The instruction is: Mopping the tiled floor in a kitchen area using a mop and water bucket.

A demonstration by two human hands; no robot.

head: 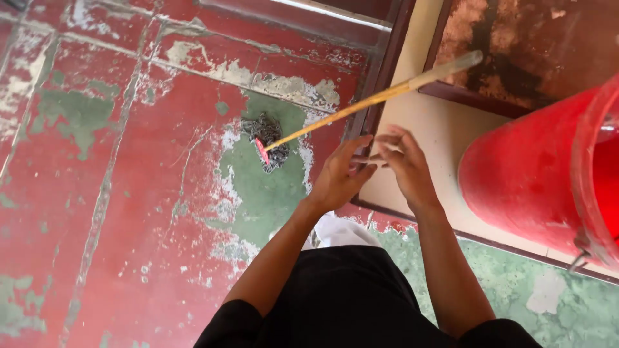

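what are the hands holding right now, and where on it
Nothing, by the look of it: left hand and right hand meet open-fingered, apart from the mop handle.

I see both of my forearms reaching forward and upward from short black sleeves, bare from the elbow on. My left hand is held edge-on, fingers stretched out and pointing up and to the right. My right hand faces it, fingers spread and slightly curled. The two hands meet at the fingertips, palms turned toward each other, wrists apart. Neither hand is closed around anything; both stay loosely open.
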